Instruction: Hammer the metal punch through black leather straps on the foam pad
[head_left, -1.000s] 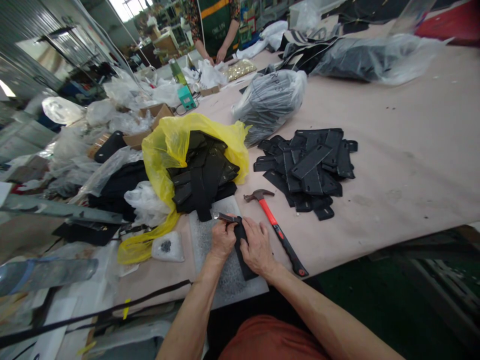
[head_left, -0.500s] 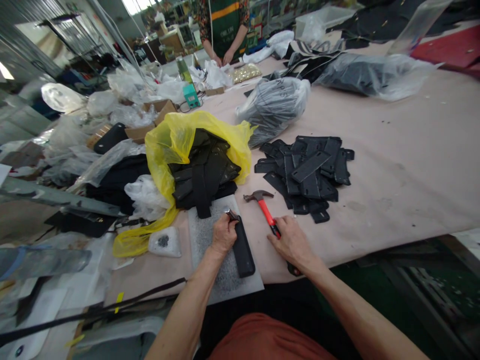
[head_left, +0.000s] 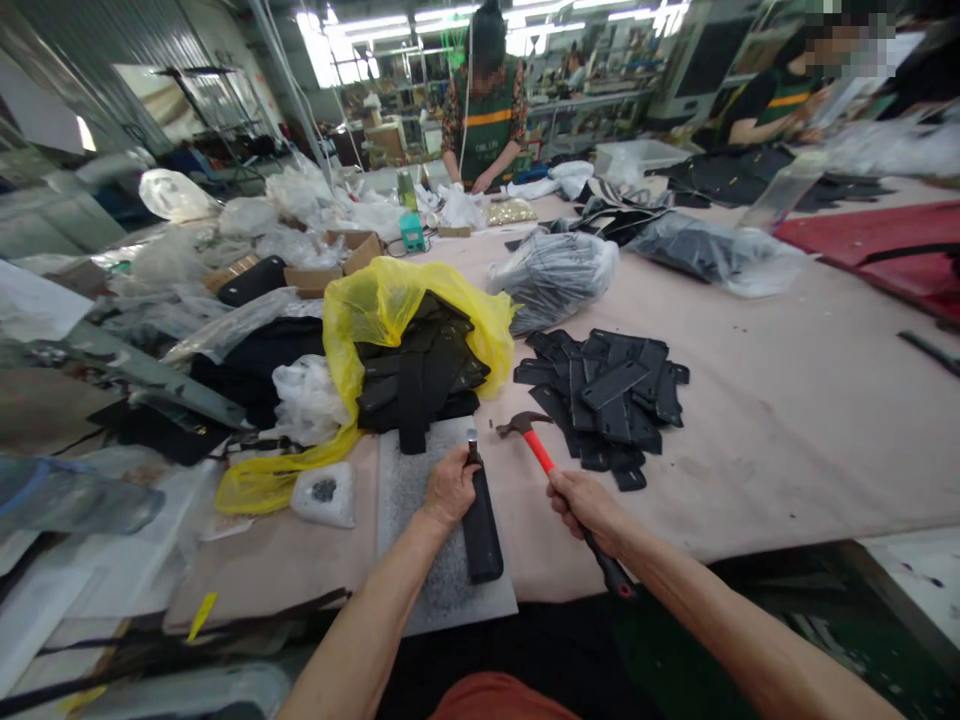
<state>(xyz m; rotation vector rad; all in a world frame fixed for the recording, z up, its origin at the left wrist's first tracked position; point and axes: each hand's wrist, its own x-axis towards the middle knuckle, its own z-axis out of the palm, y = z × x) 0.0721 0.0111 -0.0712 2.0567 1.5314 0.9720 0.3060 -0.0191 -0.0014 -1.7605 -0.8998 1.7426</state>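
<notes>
My left hand (head_left: 450, 488) is closed around a short metal punch (head_left: 472, 441), which stands nearly upright at the far end of a black strip (head_left: 483, 535). The strip lies on a speckled grey board (head_left: 424, 560). Fingers hide the punch's lower end. My right hand (head_left: 589, 508) grips a claw hammer (head_left: 537, 450) by its red and black handle, and the hammer's head is just right of the punch. Beyond the hammer lies a loose pile of black pieces with slotted ends (head_left: 619, 390).
A yellow plastic bag (head_left: 352, 310) holding black pieces sits behind the board. Left of the board is a white tub (head_left: 324, 494) with small dark bits. Wrapped grey bundles (head_left: 555, 275) lie farther back. Across the table stands a person in a green apron (head_left: 484, 140).
My right hand has wrapped round the hammer's handle and raised it off the table. The punch, tilted before, now stands straighter in my left hand. The view has tipped upward.
</notes>
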